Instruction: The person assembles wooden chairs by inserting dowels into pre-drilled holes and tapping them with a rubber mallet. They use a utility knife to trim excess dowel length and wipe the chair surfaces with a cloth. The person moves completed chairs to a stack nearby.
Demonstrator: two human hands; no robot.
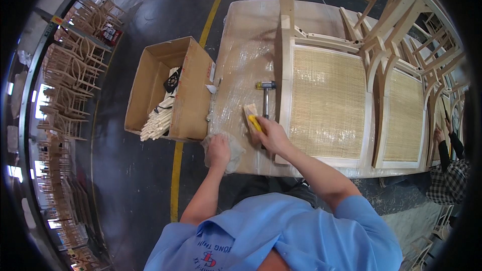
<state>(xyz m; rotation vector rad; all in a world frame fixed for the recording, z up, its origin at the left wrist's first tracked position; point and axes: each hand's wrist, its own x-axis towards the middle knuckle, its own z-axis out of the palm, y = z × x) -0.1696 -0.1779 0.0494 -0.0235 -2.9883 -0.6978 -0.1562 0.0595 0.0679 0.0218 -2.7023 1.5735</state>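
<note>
My left hand (219, 149) is closed on a crumpled pale rag (232, 156) at the near left corner of the wrapped table (236, 35). In my right hand (273, 135) is a slim yellow tool (255, 123); its exact kind does not show. The yellow tool lies across a small light wooden block (249, 109), and the hand hides the block's near end. Just beyond my right hand, a mallet (266, 93) with a yellow-and-dark head and a metal handle lies on the table. Its lower end is partly hidden.
Left of the table stands an open cardboard box (196, 85) with a bundle of pale wooden sticks (159, 120). Wooden chair frames with woven panels (329, 100) cover the table's right side. Another person's plaid sleeve (449, 180) shows at far right. Stacked chairs (70, 90) line the left.
</note>
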